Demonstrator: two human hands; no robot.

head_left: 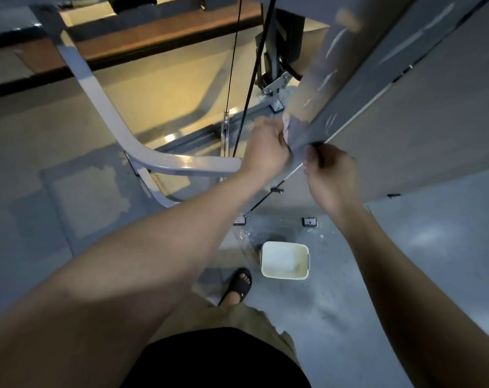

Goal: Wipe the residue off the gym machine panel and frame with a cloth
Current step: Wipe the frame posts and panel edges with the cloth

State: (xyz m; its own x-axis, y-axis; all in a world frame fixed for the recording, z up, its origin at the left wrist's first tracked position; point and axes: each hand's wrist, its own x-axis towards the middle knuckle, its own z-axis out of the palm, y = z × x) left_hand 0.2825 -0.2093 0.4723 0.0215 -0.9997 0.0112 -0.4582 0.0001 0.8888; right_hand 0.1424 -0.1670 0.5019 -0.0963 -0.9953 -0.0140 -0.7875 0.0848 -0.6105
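Both your bare forearms reach forward and upward, drawing close together at the wrists. Your left hand point(265, 148) shows its back to you, its fingers curled round a cloth point(286, 123) bunched just past the fingertips. Your right hand point(331, 175) sits just beside it without touching. Its fingers point(312, 159) are curled, tips at the panel point(335, 65) edge. Whether they grip that edge cannot be told.
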